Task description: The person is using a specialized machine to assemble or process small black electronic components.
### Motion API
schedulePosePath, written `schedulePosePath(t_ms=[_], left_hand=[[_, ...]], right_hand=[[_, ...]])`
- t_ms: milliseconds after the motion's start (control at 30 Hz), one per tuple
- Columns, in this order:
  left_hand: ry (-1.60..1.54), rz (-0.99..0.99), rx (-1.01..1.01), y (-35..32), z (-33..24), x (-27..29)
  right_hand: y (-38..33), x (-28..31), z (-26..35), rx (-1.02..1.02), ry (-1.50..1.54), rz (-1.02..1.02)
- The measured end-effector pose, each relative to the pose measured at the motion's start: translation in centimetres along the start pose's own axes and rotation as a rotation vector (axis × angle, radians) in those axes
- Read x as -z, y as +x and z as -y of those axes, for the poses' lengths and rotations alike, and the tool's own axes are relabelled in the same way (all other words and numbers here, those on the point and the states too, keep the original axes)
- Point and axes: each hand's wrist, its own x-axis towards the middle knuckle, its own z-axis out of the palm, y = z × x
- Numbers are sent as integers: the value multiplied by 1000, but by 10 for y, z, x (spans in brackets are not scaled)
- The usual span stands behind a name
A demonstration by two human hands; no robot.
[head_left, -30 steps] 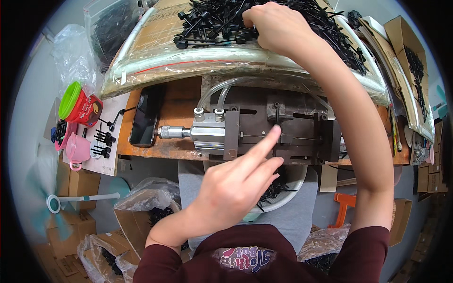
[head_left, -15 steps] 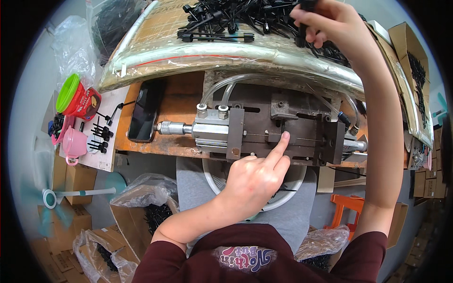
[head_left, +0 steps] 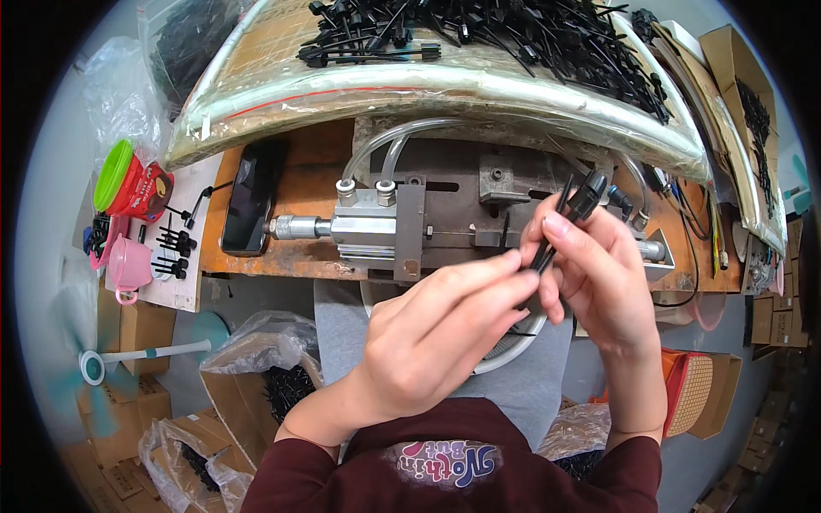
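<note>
In front of the metal fixture (head_left: 457,205), both of my hands come together around slim black plastic pieces (head_left: 587,197) with thin stems and a thicker block-like head. My right hand (head_left: 603,274) is closed on them, thumb against the stems below the head. Fingers of my left hand (head_left: 432,329) are pinched at the lower stem ends; the fingertips partly cover them, so how many pieces there are I cannot tell. Behind the hands, a small dark block (head_left: 487,235) sits on the fixture with a thin black stem upright beside it.
A heap of black plastic pieces (head_left: 479,26) lies on the film-covered cardboard (head_left: 282,81) at the back. To the left are a phone (head_left: 254,197), a red tub (head_left: 141,188) and a pink cup (head_left: 132,261). Clear hoses (head_left: 393,145) arch over the fixture. A white basket (head_left: 505,350) rests below.
My right hand has come down from the heap, bringing black plastic pieces to the front of the fixture. My left hand, earlier pointing at the fixture's middle, now meets them there.
</note>
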Motion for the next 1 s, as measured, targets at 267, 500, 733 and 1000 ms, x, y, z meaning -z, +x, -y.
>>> schedulePosePath(t_ms=[267, 500, 733, 1000], left_hand=[[-48, 172, 129, -12, -10, 2], [301, 341, 88, -20, 5, -20], [315, 362, 129, -14, 7, -23], [-336, 139, 234, -8, -8, -12]], right_hand=[[-20, 14, -1, 317, -296, -314], [-37, 11, -7, 556, -609, -374], [-46, 22, -29, 810, -792, -273], [-45, 17, -38, 1078, -1491, -145]])
